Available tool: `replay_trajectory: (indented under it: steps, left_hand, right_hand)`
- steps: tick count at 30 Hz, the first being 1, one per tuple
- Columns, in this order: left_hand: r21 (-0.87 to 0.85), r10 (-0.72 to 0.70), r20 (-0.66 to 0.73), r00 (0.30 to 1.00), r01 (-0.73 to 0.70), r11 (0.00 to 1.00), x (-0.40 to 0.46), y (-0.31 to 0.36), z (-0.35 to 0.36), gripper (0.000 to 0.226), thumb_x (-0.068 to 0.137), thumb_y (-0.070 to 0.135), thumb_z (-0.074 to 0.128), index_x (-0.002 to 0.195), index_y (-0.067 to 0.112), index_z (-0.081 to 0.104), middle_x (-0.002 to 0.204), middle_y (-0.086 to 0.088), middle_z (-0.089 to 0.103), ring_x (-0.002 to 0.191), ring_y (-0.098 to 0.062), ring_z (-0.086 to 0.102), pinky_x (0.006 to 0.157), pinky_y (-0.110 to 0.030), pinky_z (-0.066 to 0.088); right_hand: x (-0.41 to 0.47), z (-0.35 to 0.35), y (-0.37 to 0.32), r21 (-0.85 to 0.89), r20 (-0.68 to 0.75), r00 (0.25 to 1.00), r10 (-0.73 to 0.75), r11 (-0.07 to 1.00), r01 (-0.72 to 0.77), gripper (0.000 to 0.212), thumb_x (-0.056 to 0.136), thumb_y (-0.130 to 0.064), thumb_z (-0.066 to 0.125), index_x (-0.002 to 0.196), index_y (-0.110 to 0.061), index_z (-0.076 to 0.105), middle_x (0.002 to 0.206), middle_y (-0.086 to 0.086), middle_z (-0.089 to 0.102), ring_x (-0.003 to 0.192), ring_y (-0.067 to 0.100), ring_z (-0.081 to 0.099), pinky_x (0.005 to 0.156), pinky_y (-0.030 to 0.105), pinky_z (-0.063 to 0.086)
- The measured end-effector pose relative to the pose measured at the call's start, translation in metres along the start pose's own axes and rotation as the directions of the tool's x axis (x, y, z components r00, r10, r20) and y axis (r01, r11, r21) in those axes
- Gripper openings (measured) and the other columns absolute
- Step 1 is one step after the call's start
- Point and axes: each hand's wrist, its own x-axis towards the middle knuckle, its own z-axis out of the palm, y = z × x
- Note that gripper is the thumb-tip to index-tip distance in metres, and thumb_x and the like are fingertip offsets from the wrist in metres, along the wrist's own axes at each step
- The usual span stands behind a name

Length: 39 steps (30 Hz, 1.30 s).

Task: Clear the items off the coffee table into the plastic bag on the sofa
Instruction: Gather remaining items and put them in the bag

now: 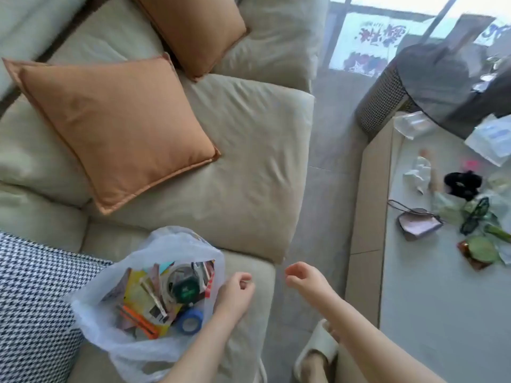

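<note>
The bag lies on the sofa seat, its mouth open upward and toward the left hand. Its long axis runs from the far rim near the big cushion down toward the person. Inside it, just left of the left hand, sit a tape roll, a clear tub with a green lid, yellow packets and an orange strip.

The left hand hovers at the bag's right rim, fingers loosely curled and holding nothing; whether it touches the plastic cannot be told. The right hand hangs over the gap between sofa and table, fingers loosely bent, also empty.

The things still to clear lie on the table, well to the right of and beyond the right hand: a pink pouch with its cord trailing left, dark glasses, a black hair tie, crumpled paper, a green-lidded jar and a clear wrapper at the far end. Motion blur softens them all.

A slippered foot shows below the right forearm.
</note>
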Motion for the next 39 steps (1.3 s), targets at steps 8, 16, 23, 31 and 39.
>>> replay_trajectory:
  steps: [8,16,23,31,39]
  left_hand:
    - [0.268,0.102,0.161,0.982,-0.143,0.953,-0.007,0.065,0.115,0.021,0.09,0.016,0.055,0.109,0.013,0.063,0.104,-0.009,0.068,0.1,-0.026,0.066,0.091,-0.032,0.051]
    - [0.457,0.173,0.299,0.938,-0.3,0.837,-0.016,0.143,0.243,0.019,0.09,0.018,0.055,0.106,0.018,0.064,0.1,-0.001,0.069,0.094,-0.019,0.066,0.088,-0.027,0.047]
    - [0.528,0.215,0.423,0.88,-0.433,0.731,-0.031,0.203,0.356,0.02,0.091,0.022,0.052,0.108,0.02,0.063,0.103,-0.004,0.07,0.099,-0.019,0.063,0.077,-0.026,0.044]
    - [0.611,0.161,0.525,0.836,-0.502,0.613,-0.042,0.236,0.446,0.024,0.09,0.025,0.05,0.109,0.02,0.062,0.105,-0.001,0.069,0.098,-0.019,0.065,0.086,-0.029,0.05]
    - [0.608,0.199,0.652,0.731,-0.662,0.438,-0.035,0.281,0.55,0.032,0.095,0.029,0.046,0.125,0.021,0.055,0.122,0.0,0.062,0.114,-0.017,0.057,0.095,-0.028,0.045]
  right_hand:
    - [-0.009,-0.118,0.115,0.053,-0.161,0.978,0.134,0.99,-0.127,0.023,0.092,-0.017,0.05,0.109,-0.015,0.064,0.114,0.001,0.065,0.105,0.015,0.058,0.083,0.021,0.041]
    - [-0.021,-0.22,0.236,0.29,-0.248,0.912,0.328,0.923,-0.253,0.021,0.091,-0.015,0.051,0.105,-0.008,0.064,0.11,0.009,0.066,0.106,0.025,0.059,0.088,0.029,0.044]
    - [-0.029,-0.281,0.31,0.43,-0.32,0.856,0.407,0.867,-0.251,0.02,0.09,-0.017,0.052,0.105,-0.012,0.065,0.11,0.006,0.068,0.105,0.022,0.06,0.082,0.024,0.042]
    - [-0.055,-0.306,0.385,0.597,-0.35,0.781,0.517,0.766,-0.238,0.012,0.09,-0.016,0.053,0.096,-0.012,0.063,0.103,0.007,0.068,0.093,0.018,0.058,0.074,0.02,0.036]
    - [-0.059,-0.337,0.457,0.711,-0.384,0.674,0.631,0.668,-0.22,0.019,0.09,-0.026,0.056,0.101,-0.012,0.062,0.102,0.002,0.066,0.09,0.015,0.055,0.073,0.021,0.036]
